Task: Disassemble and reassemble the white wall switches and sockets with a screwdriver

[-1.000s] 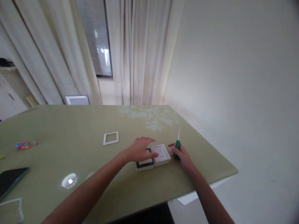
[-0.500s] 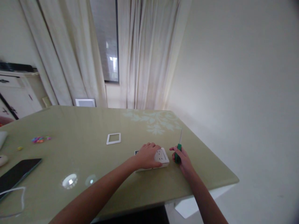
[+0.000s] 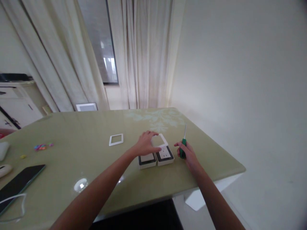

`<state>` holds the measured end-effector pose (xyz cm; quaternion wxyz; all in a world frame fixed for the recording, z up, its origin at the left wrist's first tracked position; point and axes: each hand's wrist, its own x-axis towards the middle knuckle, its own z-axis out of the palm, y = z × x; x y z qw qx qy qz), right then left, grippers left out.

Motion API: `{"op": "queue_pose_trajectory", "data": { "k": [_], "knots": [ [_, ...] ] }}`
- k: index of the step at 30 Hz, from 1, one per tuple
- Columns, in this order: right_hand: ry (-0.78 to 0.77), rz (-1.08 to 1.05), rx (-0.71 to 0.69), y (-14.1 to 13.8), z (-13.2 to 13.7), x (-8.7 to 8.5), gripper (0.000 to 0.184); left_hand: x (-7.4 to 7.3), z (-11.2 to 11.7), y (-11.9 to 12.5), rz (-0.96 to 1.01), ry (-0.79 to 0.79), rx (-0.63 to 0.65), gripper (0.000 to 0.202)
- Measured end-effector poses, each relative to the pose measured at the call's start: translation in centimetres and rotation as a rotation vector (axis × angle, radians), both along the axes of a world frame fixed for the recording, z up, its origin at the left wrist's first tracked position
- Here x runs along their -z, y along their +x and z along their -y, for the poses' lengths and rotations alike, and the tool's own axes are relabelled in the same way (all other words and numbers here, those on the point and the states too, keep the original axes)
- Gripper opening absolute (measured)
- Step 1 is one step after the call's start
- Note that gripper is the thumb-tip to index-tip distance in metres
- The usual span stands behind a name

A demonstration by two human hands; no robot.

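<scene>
My left hand (image 3: 145, 142) grips a white square socket frame (image 3: 164, 140) between thumb and fingers, holding it above the boxes. Below it, a power socket (image 3: 165, 153) sits in a white box with its dark inner border exposed. Beside that, to the left, is a second white box (image 3: 147, 163) with a dark border and a pale panel, partly covered by my hand. In my right hand (image 3: 187, 152) is a screwdriver (image 3: 183, 148) with a green handle, its metal shaft pointing up and away. Another white frame (image 3: 116, 139) lies flat on the table further left.
The glossy greenish table (image 3: 83, 137) reaches back towards curtains (image 3: 148, 64). At the left lie a black phone (image 3: 21, 175), a white cable (image 3: 23, 204) and small colourful pieces (image 3: 40, 147). A wall (image 3: 240, 80) runs along the right side.
My left hand has lifted the white frame off the right socket, exposing its dark border. My right hand still holds the screwdriver in much the same pose. The view has shifted slightly.
</scene>
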<state>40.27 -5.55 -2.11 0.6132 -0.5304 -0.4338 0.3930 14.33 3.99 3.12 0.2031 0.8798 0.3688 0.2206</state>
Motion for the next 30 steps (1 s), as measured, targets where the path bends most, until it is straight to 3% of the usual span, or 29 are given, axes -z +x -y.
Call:
{"op": "queue_pose_trajectory", "data": {
  "k": [5,10,14,19,26,30],
  "knots": [
    [0.000,-0.004,0.000,-0.3,-0.1,0.0,0.056,0.7,-5.4,-4.2,-0.007,-0.013,-0.180,0.046],
    [0.002,0.027,-0.011,-0.3,-0.2,0.1,0.056,2.7,-8.2,-5.8,0.000,-0.083,-0.221,0.040],
    [0.013,0.054,-0.009,-0.1,-0.4,0.6,0.054,3.9,-8.5,-5.3,0.020,-0.124,-0.176,0.039],
    [0.004,0.086,-0.030,0.2,-0.7,1.1,0.044,4.4,-8.4,-3.9,0.036,-0.134,-0.123,0.039],
    [0.010,0.122,-0.034,0.7,-1.1,2.0,0.039,3.8,-8.5,-2.9,0.046,-0.105,-0.131,0.038],
    [0.037,0.141,-0.010,0.9,-1.5,2.3,0.052,2.9,-6.2,-3.1,0.075,-0.068,-0.122,0.040]
  ]
}}
